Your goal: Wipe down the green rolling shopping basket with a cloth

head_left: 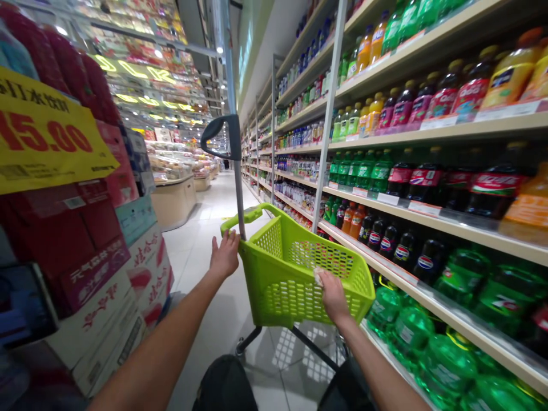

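A lime-green plastic shopping basket (pixel 274 285) rides on a dark wheeled frame in a supermarket aisle. A grey pole with a looped handle (pixel 222 137) rises from its near-left corner. My left hand (pixel 225 255) rests against the basket's left rim beside the pole, fingers curled. My right hand (pixel 331 294) grips the near-right rim, with a small pale scrap (pixel 318 276) pinched under the fingers.
Shelves of bottled soft drinks (pixel 428 182) run along the right, green bottles (pixel 432 342) lowest. Stacked red and white cartons (pixel 107 274) with a yellow price sign (pixel 47 137) stand on the left. The tiled aisle (pixel 214 205) leads toward display counters (pixel 173 194).
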`<state>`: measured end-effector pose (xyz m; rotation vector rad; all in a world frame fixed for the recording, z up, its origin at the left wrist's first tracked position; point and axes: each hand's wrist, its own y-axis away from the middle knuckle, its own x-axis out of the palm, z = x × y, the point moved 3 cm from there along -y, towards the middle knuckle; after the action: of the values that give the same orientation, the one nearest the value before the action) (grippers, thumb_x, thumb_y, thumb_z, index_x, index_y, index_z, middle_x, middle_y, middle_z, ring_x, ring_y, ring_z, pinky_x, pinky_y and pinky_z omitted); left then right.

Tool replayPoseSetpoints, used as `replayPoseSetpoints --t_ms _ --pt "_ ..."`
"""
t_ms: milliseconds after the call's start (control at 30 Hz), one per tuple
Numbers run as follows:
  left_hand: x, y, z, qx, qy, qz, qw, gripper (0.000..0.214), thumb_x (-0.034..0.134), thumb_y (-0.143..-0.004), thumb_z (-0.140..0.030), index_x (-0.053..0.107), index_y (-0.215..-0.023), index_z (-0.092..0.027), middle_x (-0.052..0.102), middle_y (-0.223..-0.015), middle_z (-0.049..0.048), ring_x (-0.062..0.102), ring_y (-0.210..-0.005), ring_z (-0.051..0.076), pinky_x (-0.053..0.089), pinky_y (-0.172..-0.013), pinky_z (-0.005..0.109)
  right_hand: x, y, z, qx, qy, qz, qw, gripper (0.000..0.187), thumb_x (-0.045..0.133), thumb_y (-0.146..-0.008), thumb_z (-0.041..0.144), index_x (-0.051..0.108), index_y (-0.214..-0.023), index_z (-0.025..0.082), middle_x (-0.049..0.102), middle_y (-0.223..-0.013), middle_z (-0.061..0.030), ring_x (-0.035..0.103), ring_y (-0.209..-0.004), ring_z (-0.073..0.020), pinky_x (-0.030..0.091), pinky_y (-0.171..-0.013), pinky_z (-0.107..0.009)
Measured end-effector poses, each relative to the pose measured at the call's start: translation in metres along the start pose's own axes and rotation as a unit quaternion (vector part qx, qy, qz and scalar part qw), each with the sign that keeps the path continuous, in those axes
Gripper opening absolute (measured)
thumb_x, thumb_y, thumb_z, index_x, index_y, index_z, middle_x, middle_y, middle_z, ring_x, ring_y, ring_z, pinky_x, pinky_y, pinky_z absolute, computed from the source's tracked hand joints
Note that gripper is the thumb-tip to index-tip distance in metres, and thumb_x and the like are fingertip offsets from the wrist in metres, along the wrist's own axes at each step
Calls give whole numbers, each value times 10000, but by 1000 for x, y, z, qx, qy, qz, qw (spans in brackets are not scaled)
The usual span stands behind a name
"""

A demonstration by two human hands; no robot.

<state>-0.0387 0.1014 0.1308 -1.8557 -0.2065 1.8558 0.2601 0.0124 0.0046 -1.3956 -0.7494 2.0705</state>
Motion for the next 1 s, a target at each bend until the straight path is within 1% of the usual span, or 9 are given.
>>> replayPoseSetpoints --t_ms 67,133,300,367,433,633,700,867,1000 --pt "2 -1 6 31 -18 41 999 717 352 -649 5 238 -1347 -117 226 -1443 73 116 -1337 223 94 -1063 551 0 -1 -3 24 -6 4 1000 414 331 -767 51 582 -1086 132 581 -1134 -116 476 -1084 -212 333 -925 -363" --pt "1 0 5 39 -29 55 997 723 358 -647 1 239 -1350 -124 242 -1437 68 129 -1335 226 83 -1062 561 12 -15 22 31 -37 18 999 431 327 -752 35 578 -1091 122 578 -1137 -120 475 -1087 -205 324 -940 -353" --pt "-4 6 -1 62 -37 36 997 676 355 -661 -24 307 -1325 -139 316 -1406 64 178 -1324 229 95 -1051 579 55 -82 152 -33 -149 74 986 478 313 -785 34 478 -1215 162 503 -1256 -79 396 -1187 -176 270 -997 -361" --pt "-2 11 0 63 -37 20 997 676 345 -664 -26 299 -1330 -138 308 -1409 62 194 -1319 227 108 -1047 580 59 -95 181 -59 -149 92 983 494 326 -781 24 446 -1244 146 454 -1306 -90 343 -1233 -174 236 -1018 -362" --pt "1 16 2 66 -41 3 997 682 334 -665 -17 291 -1335 -139 298 -1414 57 200 -1317 228 109 -1044 579 52 -91 175 -67 -126 112 983 505 329 -772 4 447 -1244 138 430 -1327 -93 329 -1242 -174 226 -1021 -360" --pt "7 28 -4 63 -22 -55 996 668 324 -667 -6 319 -1324 -126 313 -1404 75 202 -1316 248 85 -1046 570 5 -44 71 58 16 116 991 448 314 -771 -12 550 -1126 127 543 -1193 -134 449 -1118 -216 261 -964 -389" --pt "8 31 -14 58 -9 -84 995 639 320 -688 -15 323 -1320 -111 299 -1408 104 204 -1316 249 96 -1049 557 6 -47 78 57 14 110 992 440 315 -777 -8 547 -1127 126 547 -1185 -131 457 -1106 -209 286 -943 -359" --pt "20 38 -33 97 3 -122 988 554 300 -757 -46 334 -1309 -83 217 -1424 175 180 -1323 257 132 -1045 544 31 -73 144 -64 -44 100 992 422 332 -816 30 509 -1165 188 521 -1225 -75 413 -1147 -179 263 -970 -348" --pt "32 45 -27 105 10 -132 986 655 297 -702 16 271 -1343 -117 219 -1430 135 167 -1326 249 85 -1044 571 15 -55 93 -23 14 114 993 386 340 -821 46 538 -1132 162 532 -1210 -99 425 -1131 -197 265 -964 -357"
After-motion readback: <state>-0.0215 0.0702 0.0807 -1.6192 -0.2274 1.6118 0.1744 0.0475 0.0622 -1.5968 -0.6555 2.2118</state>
